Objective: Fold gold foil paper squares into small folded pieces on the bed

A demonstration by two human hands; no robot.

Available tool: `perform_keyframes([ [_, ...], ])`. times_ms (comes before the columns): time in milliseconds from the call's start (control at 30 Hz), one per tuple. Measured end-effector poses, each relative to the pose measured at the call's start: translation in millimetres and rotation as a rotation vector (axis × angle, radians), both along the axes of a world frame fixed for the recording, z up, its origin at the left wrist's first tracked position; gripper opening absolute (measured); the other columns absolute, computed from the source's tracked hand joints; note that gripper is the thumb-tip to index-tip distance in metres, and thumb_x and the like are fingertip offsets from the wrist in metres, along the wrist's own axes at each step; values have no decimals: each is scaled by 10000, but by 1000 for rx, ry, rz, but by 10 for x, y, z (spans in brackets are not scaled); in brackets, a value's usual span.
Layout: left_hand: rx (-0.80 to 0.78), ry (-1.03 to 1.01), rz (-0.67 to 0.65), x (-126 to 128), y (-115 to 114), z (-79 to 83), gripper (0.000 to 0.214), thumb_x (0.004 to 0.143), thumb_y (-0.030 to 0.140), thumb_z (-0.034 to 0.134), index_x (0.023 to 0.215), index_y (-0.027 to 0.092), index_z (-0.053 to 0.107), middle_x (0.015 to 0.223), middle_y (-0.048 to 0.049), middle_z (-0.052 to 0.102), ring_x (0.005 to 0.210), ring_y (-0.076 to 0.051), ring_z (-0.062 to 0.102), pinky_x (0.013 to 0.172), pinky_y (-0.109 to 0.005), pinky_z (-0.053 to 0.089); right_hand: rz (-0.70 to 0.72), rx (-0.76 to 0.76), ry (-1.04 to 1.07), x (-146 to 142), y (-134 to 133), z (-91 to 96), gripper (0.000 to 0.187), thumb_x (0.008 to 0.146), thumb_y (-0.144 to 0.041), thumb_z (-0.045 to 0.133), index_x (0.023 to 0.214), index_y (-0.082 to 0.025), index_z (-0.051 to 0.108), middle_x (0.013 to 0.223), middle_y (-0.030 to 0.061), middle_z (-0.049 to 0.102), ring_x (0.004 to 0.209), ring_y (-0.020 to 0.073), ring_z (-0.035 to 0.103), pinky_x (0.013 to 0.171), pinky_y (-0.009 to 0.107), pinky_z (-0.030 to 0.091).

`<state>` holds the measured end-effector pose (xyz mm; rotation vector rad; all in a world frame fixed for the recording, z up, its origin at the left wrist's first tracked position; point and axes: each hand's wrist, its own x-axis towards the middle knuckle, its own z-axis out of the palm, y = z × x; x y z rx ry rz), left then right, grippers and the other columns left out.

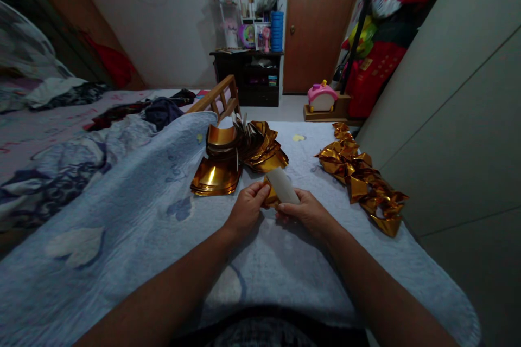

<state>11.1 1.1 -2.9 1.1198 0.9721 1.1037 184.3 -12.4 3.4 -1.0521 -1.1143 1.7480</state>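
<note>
Dim bedroom clutter frames a blue-quilted bed, where a person's left hand and right hand both pinch one gold foil sheet. It is white side up, with thumbs and fingers closed on it just above the bed's middle. Just beyond lies a stack of gold foil sheets, while folded gold pieces trail along the right edge.
</note>
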Motion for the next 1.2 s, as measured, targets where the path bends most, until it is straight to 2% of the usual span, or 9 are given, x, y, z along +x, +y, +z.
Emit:
perform_keyframes([
  [100, 72, 45, 49, 9, -23, 28, 284, 867, 421, 689, 956, 156, 644, 755, -3, 659, 674, -128, 604, 631, -230, 469, 32, 74, -68, 2, -14, 8, 343, 702, -313, 802, 960, -147, 649, 683, -14, 643, 498, 76, 515, 450, 191, 393],
  [267, 174, 58, 113, 27, -73, 23, 322, 897, 311, 638, 1150, 254, 447, 806, 37, 648, 726, -134, 633, 689, -248, 486, 49, 148, -101, -27, -17, 1, 360, 714, -319, 790, 986, -167, 611, 711, -35, 613, 514, 78, 521, 470, 204, 425],
  [400, 258, 186, 94, -7, -78, -9, 139, 928, 318, 585, 1017, 216, 553, 908, -8, 633, 826, -142, 623, 745, -260, 491, 46, 132, -105, -50, -22, -7, 351, 726, -314, 759, 995, -151, 601, 650, -46, 590, 481, 81, 521, 458, 206, 400],
  [600, 199, 123, -60, -17, -107, 46, 346, 854, 318, 691, 1168, 221, 583, 1116, -54, 671, 900, -165, 654, 815, -298, 526, -56, 108, -36, -57, -20, -5, 358, 724, -315, 766, 1003, -151, 614, 683, -25, 618, 497, 93, 538, 491, 231, 441],
  [700, 158, 71, -68, 6, -109, 70, 407, 803, 279, 741, 1172, 223, 579, 1156, -62, 679, 995, -191, 666, 893, -325, 527, -46, 93, -29, -54, -19, -1, 367, 727, -336, 771, 999, -156, 601, 692, -25, 608, 501, 96, 534, 498, 238, 451],
  [800, 98, 38, -34, -3, -80, 83, 366, 790, 248, 719, 1135, 209, 604, 1102, -57, 694, 977, -188, 668, 862, -314, 532, -5, 118, -12, -22, -12, 10, 400, 776, -349, 703, 1108, -190, 547, 816, 1, 641, 585, 121, 588, 548, 257, 491],
  [900, 23, 18, -6, -45, -32, 86, 360, 734, 187, 685, 1090, 204, 633, 1091, -51, 702, 938, -183, 668, 809, -295, 536, -56, 269, -114, 55, 9, -10, 436, 779, -243, 594, 1195, -246, 464, 1046, 55, 647, 871, 194, 653, 709, 325, 549],
  [1067, -100, -74, -16, -104, 29, 76, 390, 661, 138, 595, 1045, 185, 647, 957, -33, 708, 783, -159, 654, 695, -268, 518, -138, 832, -733, 130, 18, -144, 674, 631, -46, 496, 1276, -238, 449, 1257, 116, 532, 1214, 276, 492, 1046, 505, 420],
  [1200, -170, -158, -47, -95, 42, 81, 389, 633, 119, 590, 1014, 178, 642, 941, -38, 711, 788, -163, 665, 704, -275, 527, -144, 1026, -946, 81, -38, -171, 595, 685, -54, 563, 1248, -233, 495, 1342, 140, 452, 1277, 324, 407, 1071, 536, 354],
])
